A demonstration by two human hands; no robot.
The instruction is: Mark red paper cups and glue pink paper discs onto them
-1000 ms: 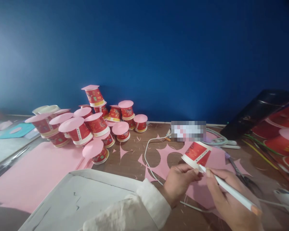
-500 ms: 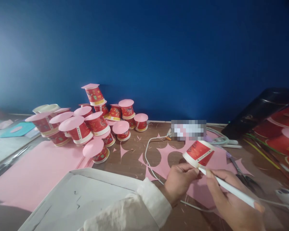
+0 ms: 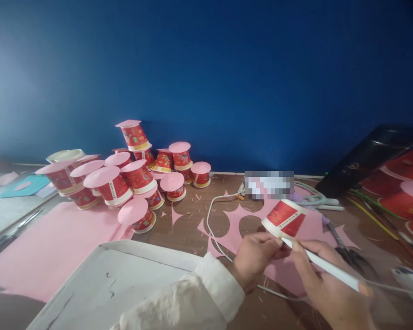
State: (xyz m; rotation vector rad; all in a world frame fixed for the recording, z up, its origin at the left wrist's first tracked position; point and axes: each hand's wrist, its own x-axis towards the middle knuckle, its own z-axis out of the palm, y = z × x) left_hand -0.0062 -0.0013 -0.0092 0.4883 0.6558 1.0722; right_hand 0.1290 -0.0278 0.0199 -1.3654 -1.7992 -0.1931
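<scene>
A red paper cup (image 3: 285, 217) with a white rim is tilted bottom-up, its rim facing down toward me. My left hand (image 3: 256, 256) pinches it at the near edge of the rim. My right hand (image 3: 325, 279) is closed around a white pen-shaped tool (image 3: 330, 268) with an orange back end. The tool's tip meets the rim close to my left fingertips; whether it touches cannot be made out. Cut-out pink paper (image 3: 234, 229) lies under and behind the cup.
Red cups topped with pink paper discs (image 3: 134, 176) are piled at the left. A white board (image 3: 124, 270) lies in front of pink sheets (image 3: 55, 238). Scissors (image 3: 344, 245), a white cord (image 3: 209, 213), a black bottle (image 3: 361, 156) and more red cups (image 3: 404, 201) are around.
The cup has turned slightly in my left hand, its printed strip tilting more steeply. My right hand and the white tool have shifted a little left.
</scene>
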